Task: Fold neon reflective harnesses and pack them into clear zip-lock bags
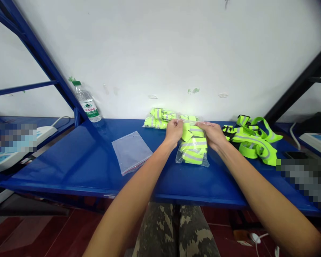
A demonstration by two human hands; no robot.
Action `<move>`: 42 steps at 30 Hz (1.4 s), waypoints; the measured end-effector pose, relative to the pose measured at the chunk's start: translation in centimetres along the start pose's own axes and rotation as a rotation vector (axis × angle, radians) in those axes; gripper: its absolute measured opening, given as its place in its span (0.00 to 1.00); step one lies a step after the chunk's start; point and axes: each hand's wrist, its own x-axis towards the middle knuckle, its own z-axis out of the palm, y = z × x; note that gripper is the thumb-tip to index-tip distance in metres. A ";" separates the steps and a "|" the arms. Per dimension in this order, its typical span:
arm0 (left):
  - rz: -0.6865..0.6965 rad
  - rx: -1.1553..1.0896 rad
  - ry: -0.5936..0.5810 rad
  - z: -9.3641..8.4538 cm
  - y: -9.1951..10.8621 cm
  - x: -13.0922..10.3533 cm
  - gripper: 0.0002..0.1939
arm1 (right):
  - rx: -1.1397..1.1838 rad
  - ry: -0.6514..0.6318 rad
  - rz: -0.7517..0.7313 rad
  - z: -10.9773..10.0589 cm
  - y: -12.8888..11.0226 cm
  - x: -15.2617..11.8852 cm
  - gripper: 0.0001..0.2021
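A clear zip bag (192, 150) with folded neon-yellow reflective straps inside lies on the blue table. My left hand (174, 132) pinches the left end of its top edge. At the other end of that edge, my right hand (212, 134) grips with thumb and fingers. Just behind my hands rest more bagged reflective straps (160, 117). To the left is a stack of flat clear zip bags (132, 150). Loose neon-yellow reflective straps (253, 139) with black buckles are heaped right of my right hand.
A water bottle (87, 103) with a green cap stands at the table's back left, by the white wall. Blue metal frame bars (40, 53) rise at the left, dark ones (296, 75) at the right. The blue table's (77, 171) front edge is near my legs.
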 end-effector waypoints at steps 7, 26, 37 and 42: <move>-0.001 -0.012 -0.003 0.1 -0.4 -0.5 0.11 | 0.006 0.020 -0.043 0.4 0.4 -0.1 0.08; -0.102 -0.155 -0.148 0.3 -1.0 -0.8 0.04 | 0.039 -0.036 0.038 0.5 0.3 -0.3 0.12; -0.191 -0.186 -0.246 0.6 -0.8 -1.3 0.06 | -0.023 -0.042 -0.007 0.9 0.2 -0.8 0.16; -0.166 -0.197 -0.256 0.4 -0.9 -1.2 0.05 | -0.040 -0.079 0.003 0.6 0.6 -0.3 0.16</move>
